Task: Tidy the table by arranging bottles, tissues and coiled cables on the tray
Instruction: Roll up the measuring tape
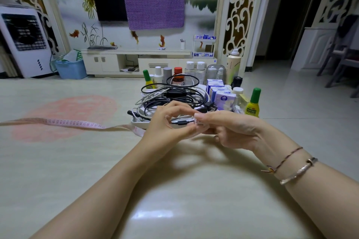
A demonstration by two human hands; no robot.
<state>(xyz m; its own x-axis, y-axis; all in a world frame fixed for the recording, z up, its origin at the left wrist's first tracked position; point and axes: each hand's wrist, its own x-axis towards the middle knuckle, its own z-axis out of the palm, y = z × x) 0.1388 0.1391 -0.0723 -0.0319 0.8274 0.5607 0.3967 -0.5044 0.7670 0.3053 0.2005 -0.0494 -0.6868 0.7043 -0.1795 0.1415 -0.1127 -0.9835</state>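
Note:
A white tray (136,122) at the table's far edge holds a pile of coiled black and white cables (171,95), a row of bottles (192,72) behind them and purple-and-white tissue packs (223,99) on the right. Just in front of the tray, my left hand (171,122) and my right hand (231,130) meet and both pinch one end of a pink measuring tape (68,122). The tape trails away to the left across the table. A black cable plug (181,122) shows between my fingers.
A yellow bottle with a green cap (252,105) stands at the tray's right end, with a tall spray can (234,66) behind it. The glossy beige table (174,190) has a pink blotch (64,116) at the left. Floor and a TV cabinet lie beyond.

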